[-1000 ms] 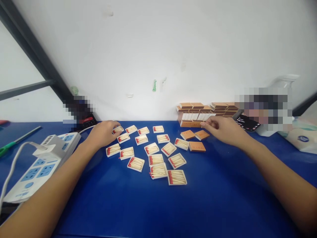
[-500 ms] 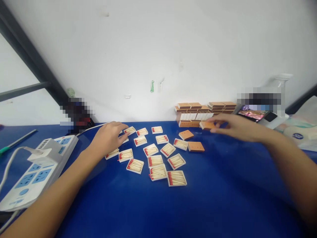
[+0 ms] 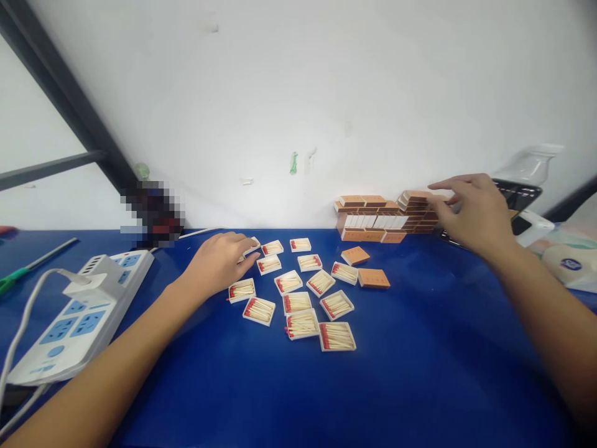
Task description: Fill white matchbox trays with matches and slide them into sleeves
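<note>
Open matchbox trays (image 3: 297, 303) filled with red-tipped matches lie scattered over the blue table. My left hand (image 3: 221, 261) rests among those at the left, fingers loosely bent and spread, partly hiding a tray or two. At the wall, orange matchboxes (image 3: 373, 236) form a low stacked block, some with white ends facing out. My right hand (image 3: 480, 214) hovers by the block's right end, thumb and forefinger apart beside a tilted matchbox (image 3: 414, 198) on top. Whether it touches that box I cannot tell. Two closed matchboxes (image 3: 355, 256) lie in front of the block.
A white power strip (image 3: 79, 323) with a plugged-in charger and cable stands at the left, beside a green-handled screwdriver (image 3: 28, 267). Behind my right hand are a phone (image 3: 522, 193) and a clear plastic item (image 3: 534, 163). A soft white pack (image 3: 569, 261) lies far right.
The matchbox from my right hand now sits at the right of the block's front bottom row. That hand has moved right and up to the block's top end. My left hand stays over the trays.
</note>
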`<act>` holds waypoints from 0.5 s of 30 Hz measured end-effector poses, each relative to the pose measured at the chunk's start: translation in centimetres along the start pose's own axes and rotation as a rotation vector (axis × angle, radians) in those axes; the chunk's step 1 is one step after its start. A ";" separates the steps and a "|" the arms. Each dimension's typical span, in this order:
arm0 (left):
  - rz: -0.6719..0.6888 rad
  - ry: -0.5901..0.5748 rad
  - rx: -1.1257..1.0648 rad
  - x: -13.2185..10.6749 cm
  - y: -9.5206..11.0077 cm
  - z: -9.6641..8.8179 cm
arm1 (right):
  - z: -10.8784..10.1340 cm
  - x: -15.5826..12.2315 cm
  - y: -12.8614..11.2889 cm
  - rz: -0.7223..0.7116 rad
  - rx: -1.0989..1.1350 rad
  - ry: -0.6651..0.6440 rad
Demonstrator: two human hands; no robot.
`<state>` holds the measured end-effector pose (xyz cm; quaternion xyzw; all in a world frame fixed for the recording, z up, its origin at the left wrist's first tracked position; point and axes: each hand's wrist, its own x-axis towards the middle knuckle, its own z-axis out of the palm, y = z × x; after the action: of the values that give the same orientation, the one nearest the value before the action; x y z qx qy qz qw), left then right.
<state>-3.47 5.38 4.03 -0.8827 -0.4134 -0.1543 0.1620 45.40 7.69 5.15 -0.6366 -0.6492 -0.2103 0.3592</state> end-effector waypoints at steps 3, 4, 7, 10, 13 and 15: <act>0.015 0.003 0.005 0.1 0.2 -0.1 | -2.0 -1.0 -3.0 0.067 0.202 -0.354; 0.025 -0.001 0.004 0.1 0.4 -0.1 | -2.6 -1.3 -4.1 0.030 0.277 -0.575; 0.052 -0.004 -0.006 0.1 0.9 -0.2 | -3.3 -2.7 -7.2 -0.075 0.310 -1.010; 0.070 -0.002 -0.014 0.1 1.1 -0.2 | -3.0 -3.8 -9.1 -0.112 0.238 -1.108; 0.100 -0.004 -0.031 0.1 1.2 -0.1 | -2.9 -3.8 -9.2 -0.130 0.236 -1.144; 0.118 0.006 -0.036 0.0 1.3 0.0 | -3.2 -2.8 -7.9 -0.109 0.248 -1.076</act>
<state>-2.42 4.60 3.87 -0.9078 -0.3573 -0.1544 0.1559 38.10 2.63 6.68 -0.5728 -0.7930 0.2042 0.0377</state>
